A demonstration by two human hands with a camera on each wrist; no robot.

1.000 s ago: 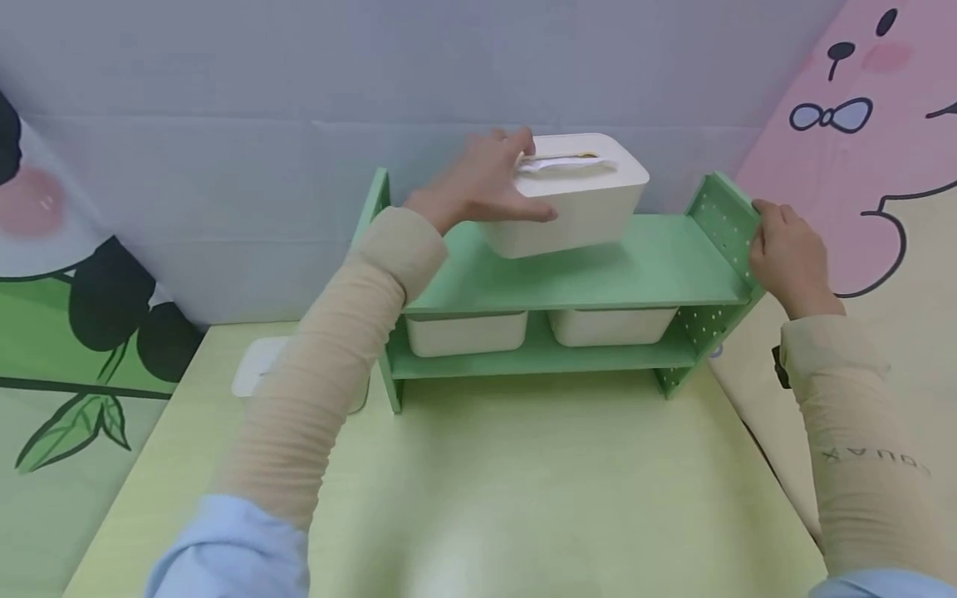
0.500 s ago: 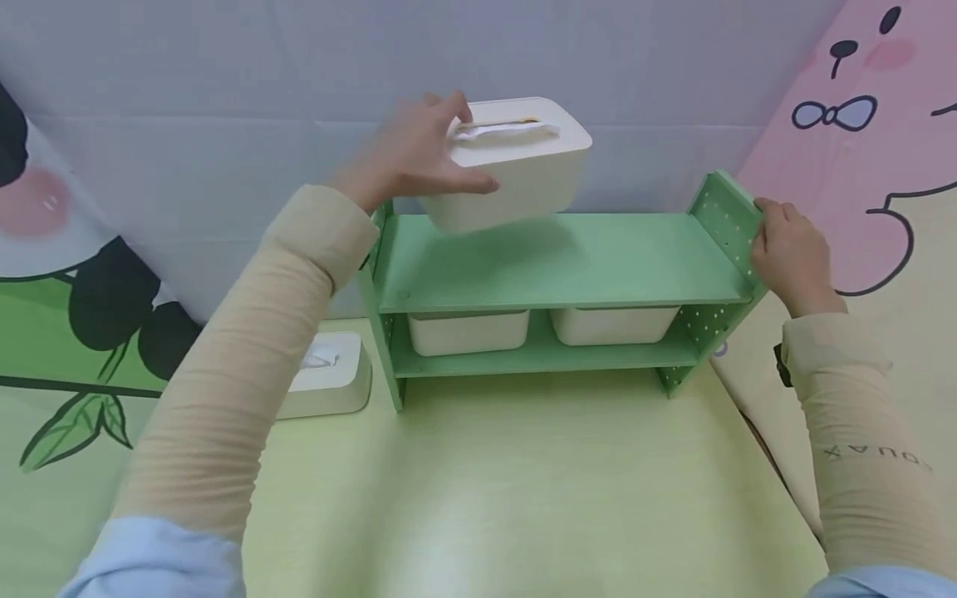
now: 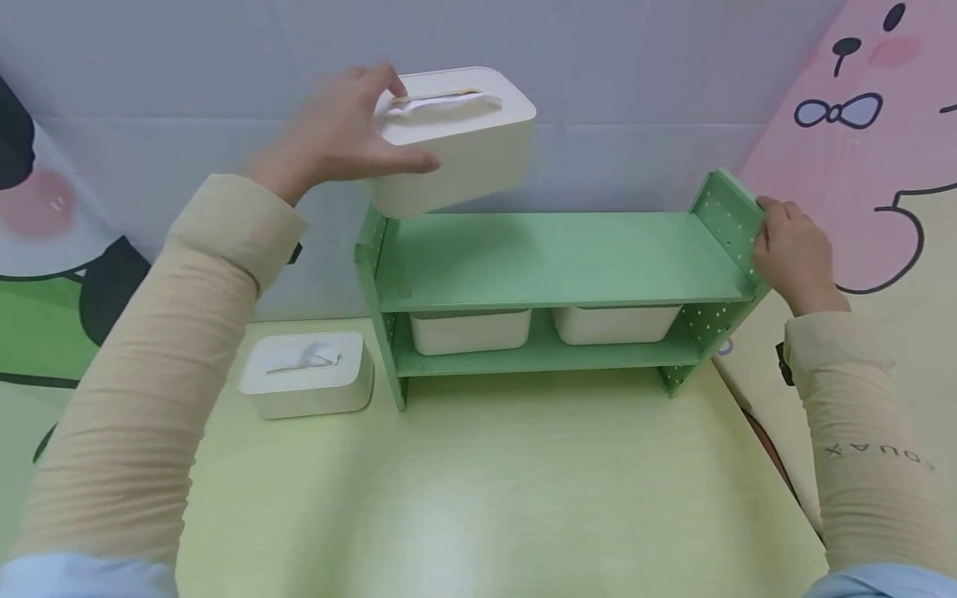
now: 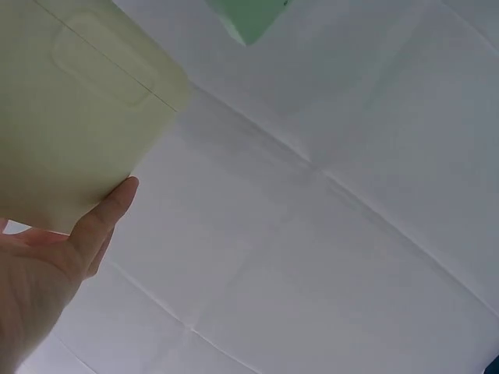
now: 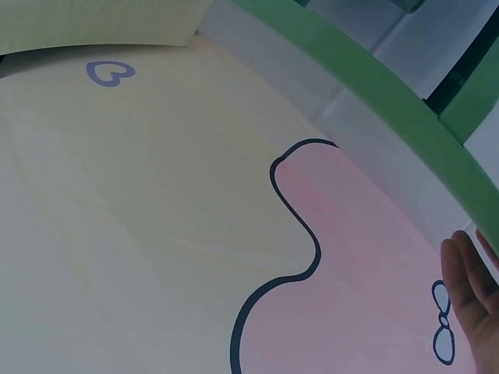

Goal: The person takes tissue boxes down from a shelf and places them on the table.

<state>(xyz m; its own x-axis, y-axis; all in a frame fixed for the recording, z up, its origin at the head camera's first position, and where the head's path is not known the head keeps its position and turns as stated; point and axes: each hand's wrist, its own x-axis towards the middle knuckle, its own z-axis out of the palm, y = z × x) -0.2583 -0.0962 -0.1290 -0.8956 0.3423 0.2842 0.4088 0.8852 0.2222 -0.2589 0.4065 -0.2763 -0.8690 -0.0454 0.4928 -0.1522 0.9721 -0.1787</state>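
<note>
My left hand grips one end of a white tissue box with a sheet lying in its top slot. Held in the air, the box tilts slightly and overlaps the upper left end of a green shelf. From the left wrist, the box's plain side and base show with fingertips against its edge. At the shelf's right end, my right hand holds the upper edge of the perforated side panel. Fingers at that green panel appear in the right wrist view.
A second, lower tissue box stands on the table left of the shelf. Two white bins sit on the lower shelf level. Behind is a grey wall covering, with a pink cartoon figure at right.
My left hand has carried the tissue box leftward and higher, away from over the middle of the shelf. The right hand stays at the side panel. The lower tissue box has come into full view.
</note>
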